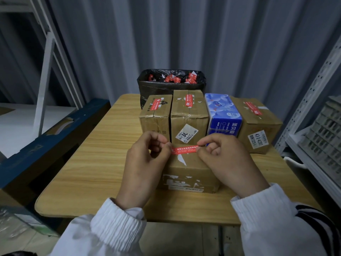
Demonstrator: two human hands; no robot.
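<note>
Red sticker [185, 150]: stretched flat between both hands, right over the far top edge of the near carton [190, 174]!
Left hand [145, 163]: grip pinched tight on the sticker's left end.
Right hand [227, 159]: grip pinching the right end.
Near carton: sitting mid-tabletop [88, 163].
Back row: four boxes lined up, black bin [170, 85] behind them.

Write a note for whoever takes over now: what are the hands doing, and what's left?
Left hand and right hand each pinch one end of the red paper sticker strip, over the far top edge of the near brown cardboard box on the wooden table.
Done: three brown cardboard boxes behind carry red strips.
Left: probably press this strip down; the blue carton shows none.
</note>
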